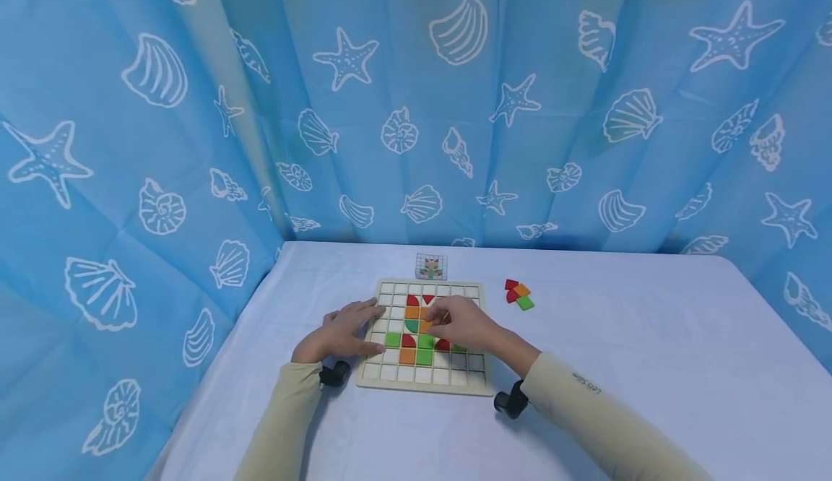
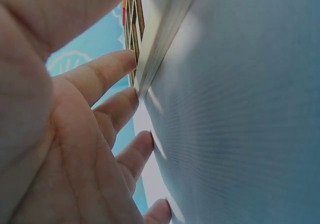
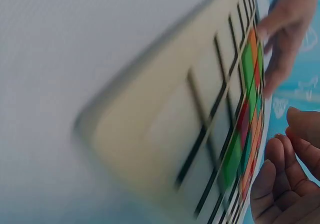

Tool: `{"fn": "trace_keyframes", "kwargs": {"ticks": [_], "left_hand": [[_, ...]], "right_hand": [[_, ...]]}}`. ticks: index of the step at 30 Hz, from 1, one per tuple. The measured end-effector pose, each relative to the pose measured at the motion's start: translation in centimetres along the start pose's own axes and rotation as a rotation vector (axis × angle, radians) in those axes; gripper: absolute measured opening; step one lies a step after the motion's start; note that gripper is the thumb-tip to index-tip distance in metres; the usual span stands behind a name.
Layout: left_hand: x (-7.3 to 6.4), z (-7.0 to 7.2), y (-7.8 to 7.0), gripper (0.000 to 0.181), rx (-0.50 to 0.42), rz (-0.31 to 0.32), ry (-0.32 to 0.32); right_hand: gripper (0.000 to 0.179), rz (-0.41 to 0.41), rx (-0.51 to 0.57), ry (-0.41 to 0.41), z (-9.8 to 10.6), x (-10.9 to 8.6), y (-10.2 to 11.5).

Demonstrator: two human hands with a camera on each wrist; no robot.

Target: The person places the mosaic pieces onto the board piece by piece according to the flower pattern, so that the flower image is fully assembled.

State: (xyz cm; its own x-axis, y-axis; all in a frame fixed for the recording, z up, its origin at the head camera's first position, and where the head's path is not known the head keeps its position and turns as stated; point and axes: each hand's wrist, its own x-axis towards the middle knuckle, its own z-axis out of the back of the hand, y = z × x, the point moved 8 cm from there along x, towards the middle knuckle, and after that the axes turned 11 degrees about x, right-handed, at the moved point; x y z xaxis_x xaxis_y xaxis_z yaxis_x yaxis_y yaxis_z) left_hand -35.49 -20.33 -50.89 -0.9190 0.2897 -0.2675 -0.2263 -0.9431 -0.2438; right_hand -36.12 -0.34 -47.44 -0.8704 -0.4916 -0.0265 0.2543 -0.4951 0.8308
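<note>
A square wooden grid board (image 1: 425, 388) lies on the white table, with red, orange and green tiles in some of its cells. My left hand (image 1: 344, 331) rests at the board's left edge, fingers spread; in the left wrist view two fingertips (image 2: 129, 61) touch its rim. Over the middle of the board is my right hand (image 1: 463, 322), thumb and forefinger brought together just above an orange tile (image 1: 412, 313). The right wrist view shows its fingers (image 3: 280, 174) curled beside the tiles, and I cannot tell whether a tile is between the fingertips.
A small pattern card (image 1: 431, 266) stands behind the board. To the right lie several loose tiles (image 1: 525, 302) in red, orange and green. A blue curtain (image 1: 403, 105) with white shells and starfish hangs behind and on the left of the table (image 1: 617, 365).
</note>
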Motion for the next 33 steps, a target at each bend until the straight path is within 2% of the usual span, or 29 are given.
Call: {"fn": "trace_keyframes", "kwargs": {"ticks": [6,16,28,33], "left_hand": [[0.0,0.0,0.1,0.083,-0.005,0.012,-0.001],[0.0,-0.2,0.3,0.084,-0.014,0.016,0.001],[-0.1,-0.3,0.4,0.084,-0.019,0.017,0.006],[-0.2,0.0,0.3,0.084,-0.007,0.011,-0.001]], "right_hand": [[0.014,-0.106,-0.013,-0.074,3.1,-0.3,-3.6],[0.023,-0.135,-0.019,-0.182,8.1,-1.6,-6.4],[0.032,-0.186,-0.046,-0.283,11.1,-2.7,-9.4],[0.035,-0.237,-0.059,-0.305,12.3,-2.8,-10.4]]}}
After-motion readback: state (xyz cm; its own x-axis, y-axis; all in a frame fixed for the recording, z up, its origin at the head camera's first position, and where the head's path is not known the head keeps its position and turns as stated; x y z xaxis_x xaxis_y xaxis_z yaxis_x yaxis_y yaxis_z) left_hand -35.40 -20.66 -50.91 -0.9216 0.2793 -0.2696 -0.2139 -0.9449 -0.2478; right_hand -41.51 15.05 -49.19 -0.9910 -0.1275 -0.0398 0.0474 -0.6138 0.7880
